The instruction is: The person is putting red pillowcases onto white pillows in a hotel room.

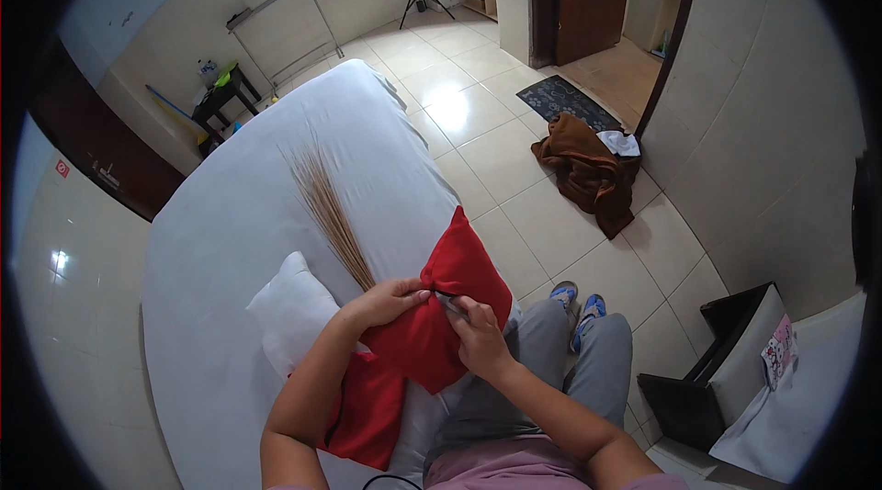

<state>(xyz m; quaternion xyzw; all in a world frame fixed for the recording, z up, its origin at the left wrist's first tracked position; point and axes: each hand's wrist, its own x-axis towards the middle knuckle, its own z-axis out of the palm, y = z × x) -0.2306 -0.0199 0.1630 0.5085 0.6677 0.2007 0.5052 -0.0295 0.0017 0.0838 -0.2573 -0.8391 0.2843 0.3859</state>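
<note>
A red cushion (475, 259) rests partly on the bed's edge and against my lap. Across its middle runs a dark zipper (441, 293), with a bit of white showing beside it. My left hand (389, 302) pinches the cover at one end of the zipper. On the other side, the fingers of my right hand (479, 338) are curled onto the cover near the white part; what exactly they pinch is partly hidden. Below my left forearm lies a flat red cushion cover (375, 407) with a dark zipper. Beside it sits a white pillow insert (296, 311).
A stick broom (331, 221) lies on the bed with its white sheet (207, 269). Brown cloth (586, 166) is heaped on the tiled floor by a dark doormat (565, 101). Dark-framed furniture (689, 407) stands at right, and a small dark table (224, 101) beyond the bed.
</note>
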